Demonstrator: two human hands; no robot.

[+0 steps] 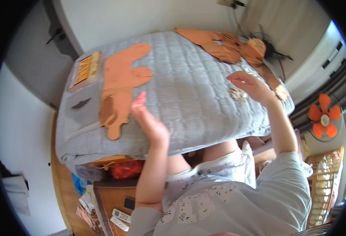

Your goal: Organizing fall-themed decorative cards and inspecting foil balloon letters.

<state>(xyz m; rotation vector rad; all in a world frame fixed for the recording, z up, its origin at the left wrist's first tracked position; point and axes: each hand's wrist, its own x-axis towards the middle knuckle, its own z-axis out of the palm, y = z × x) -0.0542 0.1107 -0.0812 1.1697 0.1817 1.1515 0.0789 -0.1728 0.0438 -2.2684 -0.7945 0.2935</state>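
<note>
My left hand [149, 122] is raised at the right edge of a flat orange-brown cut-out [122, 72] with rounded lobes. Its fingers point up and look loosely apart, with nothing I can make out in them. My right hand [251, 85] hovers over the right part of the bed, fingers stretched leftward and nothing plainly held. Just below that hand lies a small heap of pale scraps [238, 94]. At the bed's far right rests a crumpled orange-brown piece [224, 47], beside a black spiky bundle [273, 51].
A grey quilted bed [188, 106] lies before me. On its left are a yellow-and-white package [85, 70] and a small dark flat piece [81, 103]. An orange-bladed fan [324, 115] and wooden rack [324, 185] stand right. Remotes [120, 218] and a phone [129, 203] lie lower left.
</note>
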